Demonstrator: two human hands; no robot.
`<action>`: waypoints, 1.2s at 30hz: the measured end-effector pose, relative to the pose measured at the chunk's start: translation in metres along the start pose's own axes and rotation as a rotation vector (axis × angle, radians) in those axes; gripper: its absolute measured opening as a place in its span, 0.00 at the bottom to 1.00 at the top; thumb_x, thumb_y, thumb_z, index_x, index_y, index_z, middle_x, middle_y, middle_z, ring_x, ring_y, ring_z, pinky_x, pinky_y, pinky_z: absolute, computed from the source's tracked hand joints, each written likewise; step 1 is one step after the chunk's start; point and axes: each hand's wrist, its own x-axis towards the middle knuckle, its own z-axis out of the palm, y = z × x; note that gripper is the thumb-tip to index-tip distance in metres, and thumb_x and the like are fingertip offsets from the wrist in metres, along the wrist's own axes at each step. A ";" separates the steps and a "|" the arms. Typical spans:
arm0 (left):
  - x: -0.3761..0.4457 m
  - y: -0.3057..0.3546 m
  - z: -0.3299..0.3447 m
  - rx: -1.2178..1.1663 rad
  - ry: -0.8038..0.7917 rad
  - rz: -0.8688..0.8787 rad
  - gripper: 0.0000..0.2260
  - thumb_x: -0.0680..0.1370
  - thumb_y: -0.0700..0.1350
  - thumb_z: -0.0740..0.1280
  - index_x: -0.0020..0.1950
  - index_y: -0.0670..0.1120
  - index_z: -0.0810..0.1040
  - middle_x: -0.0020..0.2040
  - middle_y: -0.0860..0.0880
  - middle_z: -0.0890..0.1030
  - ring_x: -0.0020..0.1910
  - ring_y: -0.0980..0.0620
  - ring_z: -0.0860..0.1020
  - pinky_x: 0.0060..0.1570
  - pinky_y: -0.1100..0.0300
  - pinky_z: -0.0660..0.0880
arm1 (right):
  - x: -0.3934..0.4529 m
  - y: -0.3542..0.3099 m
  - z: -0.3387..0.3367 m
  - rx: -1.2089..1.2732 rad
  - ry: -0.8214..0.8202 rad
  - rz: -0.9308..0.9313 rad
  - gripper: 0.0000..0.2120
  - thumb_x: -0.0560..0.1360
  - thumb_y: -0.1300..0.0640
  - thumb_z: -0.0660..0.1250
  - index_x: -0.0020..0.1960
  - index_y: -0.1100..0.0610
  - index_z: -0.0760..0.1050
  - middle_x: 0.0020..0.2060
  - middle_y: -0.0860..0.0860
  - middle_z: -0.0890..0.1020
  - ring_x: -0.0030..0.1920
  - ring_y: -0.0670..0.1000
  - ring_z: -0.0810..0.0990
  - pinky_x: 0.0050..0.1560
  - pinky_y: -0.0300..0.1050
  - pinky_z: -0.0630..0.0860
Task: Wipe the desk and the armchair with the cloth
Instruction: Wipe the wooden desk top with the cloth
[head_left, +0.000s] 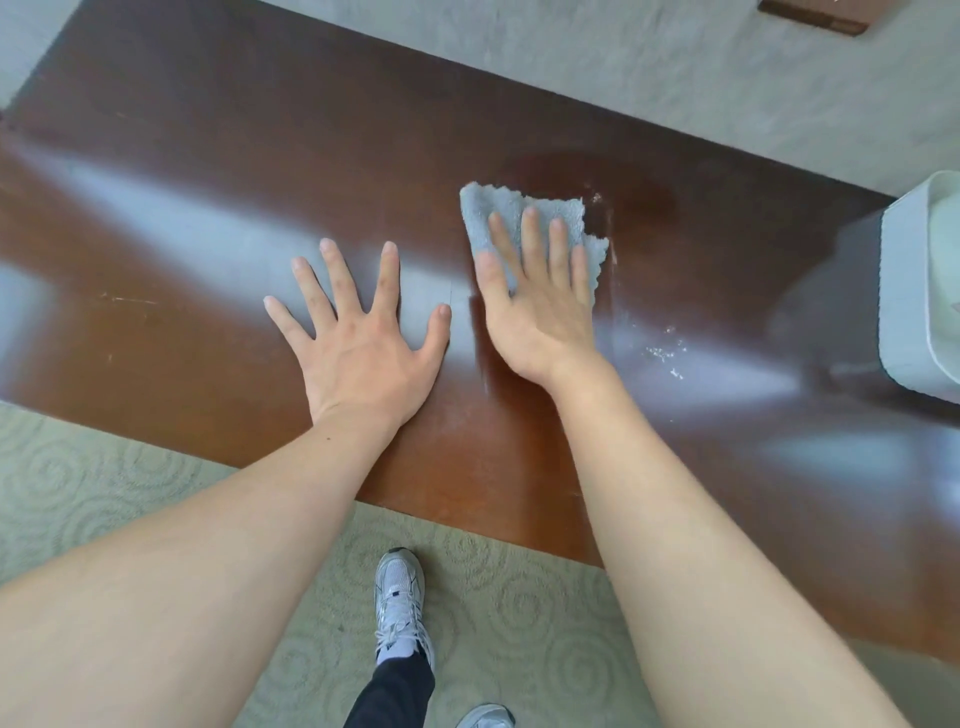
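Desk (171, 218): glossy reddish-brown wood, flat, scratched at left, glare across its middle; the left half lies bare. Left hand (363, 332): palm flat on the wood, fingers fully spread, holding nothing. Right hand (535, 296): just beside it, fingers extended and close together, pressing the cloth (524, 218), a grey terry piece, rumpled, partly hidden beneath the hand. White specks (665, 353) lie right of the wrist. White container (919, 291): rounded, cut off at the right edge. Patterned carpet (78, 478) borders the near edge.
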 end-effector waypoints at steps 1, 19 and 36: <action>0.000 0.000 -0.001 -0.003 -0.002 0.000 0.36 0.78 0.72 0.41 0.83 0.59 0.45 0.83 0.41 0.43 0.81 0.37 0.39 0.75 0.31 0.39 | -0.020 0.000 0.007 -0.001 0.007 -0.007 0.29 0.81 0.37 0.36 0.80 0.41 0.39 0.80 0.45 0.37 0.78 0.48 0.30 0.77 0.52 0.29; 0.001 0.000 -0.001 0.017 0.013 0.001 0.36 0.78 0.71 0.41 0.83 0.58 0.47 0.83 0.40 0.45 0.81 0.36 0.41 0.75 0.31 0.40 | 0.012 -0.001 0.015 -0.190 0.169 0.111 0.32 0.84 0.40 0.44 0.81 0.52 0.36 0.82 0.49 0.43 0.81 0.53 0.39 0.79 0.53 0.37; 0.000 -0.001 0.000 0.005 0.006 0.002 0.36 0.78 0.72 0.40 0.83 0.59 0.46 0.83 0.40 0.44 0.81 0.36 0.40 0.75 0.31 0.39 | 0.023 0.001 0.001 -0.220 0.104 -0.038 0.31 0.81 0.39 0.45 0.82 0.45 0.42 0.81 0.48 0.41 0.80 0.52 0.35 0.79 0.53 0.33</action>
